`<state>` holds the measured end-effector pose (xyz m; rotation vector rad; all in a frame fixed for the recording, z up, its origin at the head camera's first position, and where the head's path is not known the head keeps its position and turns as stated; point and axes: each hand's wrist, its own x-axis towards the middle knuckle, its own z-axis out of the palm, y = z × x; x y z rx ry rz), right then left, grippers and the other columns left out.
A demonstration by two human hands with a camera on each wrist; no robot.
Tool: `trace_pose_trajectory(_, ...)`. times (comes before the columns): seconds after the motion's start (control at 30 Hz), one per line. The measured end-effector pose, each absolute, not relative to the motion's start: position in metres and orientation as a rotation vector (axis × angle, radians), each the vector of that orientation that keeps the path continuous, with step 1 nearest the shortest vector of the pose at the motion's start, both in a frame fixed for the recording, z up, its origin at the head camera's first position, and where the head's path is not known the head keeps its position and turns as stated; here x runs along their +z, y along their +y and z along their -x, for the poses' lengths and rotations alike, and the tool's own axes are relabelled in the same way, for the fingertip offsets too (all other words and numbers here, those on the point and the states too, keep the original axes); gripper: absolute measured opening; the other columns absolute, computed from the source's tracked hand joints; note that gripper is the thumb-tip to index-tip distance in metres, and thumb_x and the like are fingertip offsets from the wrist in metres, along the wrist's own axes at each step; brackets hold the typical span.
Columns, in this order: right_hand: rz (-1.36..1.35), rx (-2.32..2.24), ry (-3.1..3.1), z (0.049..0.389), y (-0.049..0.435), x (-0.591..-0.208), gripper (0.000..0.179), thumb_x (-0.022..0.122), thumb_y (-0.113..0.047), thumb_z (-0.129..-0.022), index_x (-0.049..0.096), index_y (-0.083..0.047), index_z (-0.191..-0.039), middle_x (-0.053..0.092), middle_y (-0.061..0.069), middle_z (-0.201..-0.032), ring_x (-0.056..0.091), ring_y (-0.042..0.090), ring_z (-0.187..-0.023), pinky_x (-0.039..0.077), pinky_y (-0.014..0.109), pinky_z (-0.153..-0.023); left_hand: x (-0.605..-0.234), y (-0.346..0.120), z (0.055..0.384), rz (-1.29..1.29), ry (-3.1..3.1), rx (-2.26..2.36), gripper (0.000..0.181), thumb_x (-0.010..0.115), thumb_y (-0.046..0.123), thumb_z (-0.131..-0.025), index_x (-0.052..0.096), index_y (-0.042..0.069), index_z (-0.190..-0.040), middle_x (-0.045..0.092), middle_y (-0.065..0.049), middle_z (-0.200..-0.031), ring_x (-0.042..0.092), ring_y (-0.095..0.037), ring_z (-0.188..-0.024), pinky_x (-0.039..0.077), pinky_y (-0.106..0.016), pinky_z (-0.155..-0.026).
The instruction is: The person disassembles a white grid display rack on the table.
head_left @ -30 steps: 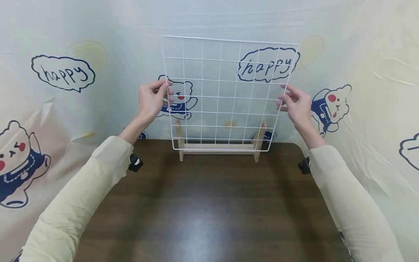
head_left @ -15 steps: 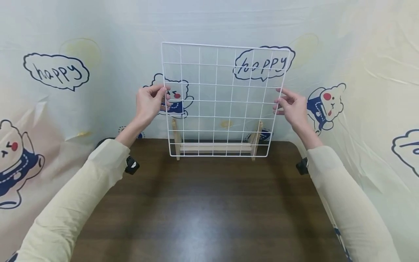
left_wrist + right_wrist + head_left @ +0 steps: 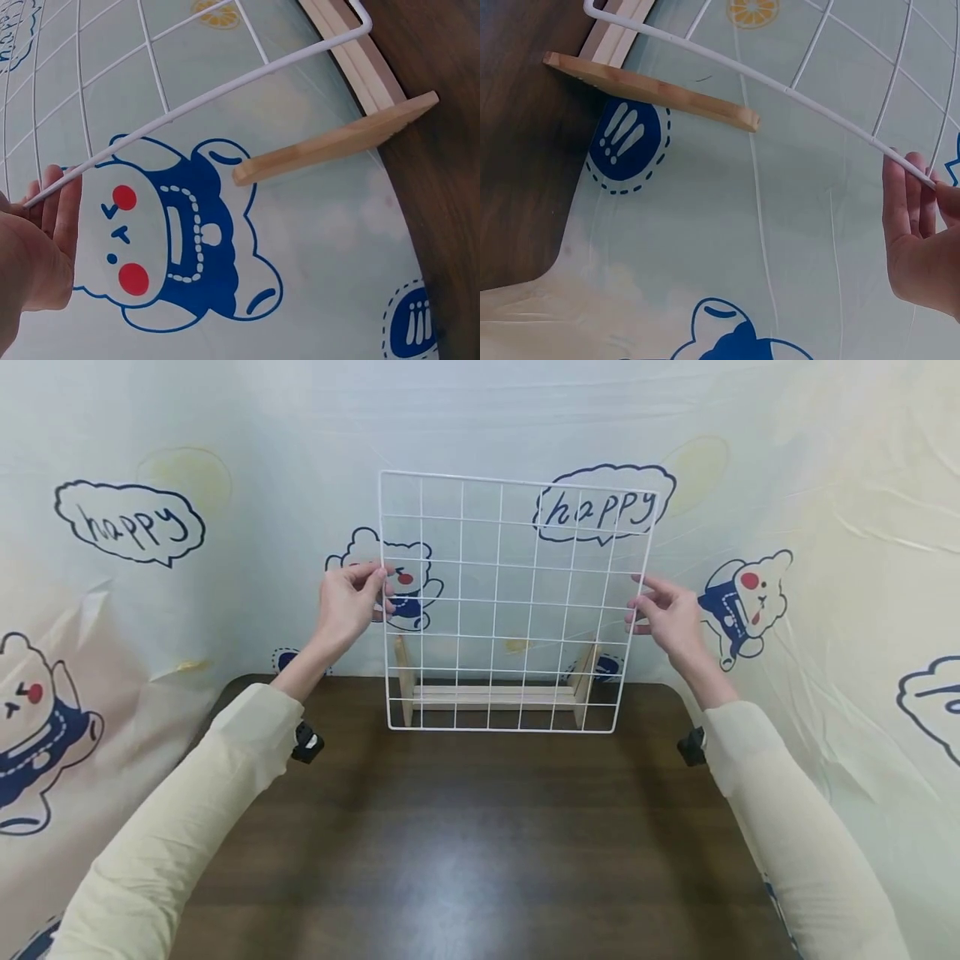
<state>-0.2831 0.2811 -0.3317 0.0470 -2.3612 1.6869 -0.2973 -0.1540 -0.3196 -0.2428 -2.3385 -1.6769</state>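
A white wire grid panel (image 3: 495, 602) is held up over the far part of the table, tilted. My left hand (image 3: 347, 608) pinches its left side wire between thumb and fingers. On the opposite side, my right hand (image 3: 675, 620) pinches the right side wire, some fingers extended behind the mesh. Seen through the wires, a pale wooden stand (image 3: 510, 692) with two uprights sits at the table's back. The left wrist view shows one wooden upright (image 3: 330, 146) beyond the panel's lower corner; the right wrist view shows the other upright (image 3: 667, 94). Whether panel and stand touch, I cannot tell.
The dark brown wooden table (image 3: 480, 827) extends toward me below the panel. Behind it hangs a pale sheet (image 3: 247, 410) printed with bears and "happy" bubbles. A small black device (image 3: 307, 743) sits at my left wrist, another black device (image 3: 692, 747) at the right.
The wire grid panel has come down in both my hands, its bottom edge now lower in front of the stand. Both hands keep their hold, and the stand stays in place.
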Motion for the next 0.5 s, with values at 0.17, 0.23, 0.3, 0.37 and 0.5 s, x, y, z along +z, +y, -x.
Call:
trace_pose_trajectory(0.17,-0.058,1.672,-2.389,0.28,0.283,-0.336,0.039,0.055,-0.008,-0.098,0.054,-0.007,-0.138,0.065,0.008,-0.091,0.068,0.015,-0.075,0.059,0.028,-0.071,-0.327,-0.153,0.296,0.241,-2.376,-1.604,0.032,0.054,0.024,-0.099,0.067,0.003,-0.121,0.065,-0.02,-0.095,0.068,-0.02,-0.068,0.059,-0.029,-0.066)
trace_pose_trajectory(0.23,-0.069,1.672,-2.393,0.279,0.284,-0.336,0.039,0.055,-0.008,-0.098,0.053,-0.007,-0.138,0.065,0.007,-0.091,0.068,0.014,-0.074,0.059,0.029,-0.072,-0.328,-0.153,0.296,0.242,-2.376,-1.598,0.031,0.054,0.023,-0.099,0.067,0.004,-0.121,0.065,-0.02,-0.095,0.067,-0.02,-0.068,0.059,-0.026,-0.064)
trace_pose_trajectory(0.3,-0.074,1.667,-2.394,0.279,0.284,-0.336,0.039,0.055,-0.007,-0.098,0.054,-0.007,-0.137,0.065,0.008,-0.091,0.068,0.013,-0.073,0.059,0.03,-0.072,-0.33,-0.153,0.295,0.245,-2.373,-1.608,0.032,0.054,0.022,-0.099,0.066,0.003,-0.122,0.065,-0.02,-0.095,0.067,-0.019,-0.067,0.059,-0.026,-0.064)
trace_pose_trajectory(0.37,-0.077,1.673,-2.397,0.278,0.283,-0.337,0.039,0.055,-0.007,-0.098,0.054,-0.006,-0.137,0.065,0.012,-0.093,0.068,0.015,-0.074,0.059,0.03,-0.072,-0.332,-0.154,0.294,0.247,-2.375,-1.617,0.032,0.054,0.021,-0.1,0.065,0.001,-0.122,0.065,-0.02,-0.094,0.068,-0.019,-0.067,0.059,-0.026,-0.064)
trace_pose_trajectory(0.5,-0.079,1.695,-2.404,0.278,0.283,-0.339,0.039,0.053,-0.006,-0.099,0.053,-0.006,-0.137,0.064,0.016,-0.096,0.069,0.017,-0.075,0.059,0.029,-0.071,-0.333,-0.157,0.293,0.235,-2.375,-1.642,0.033,0.054,0.022,-0.1,0.065,0.0,-0.122,0.064,-0.022,-0.094,0.068,-0.019,-0.067,0.059,-0.031,-0.066)
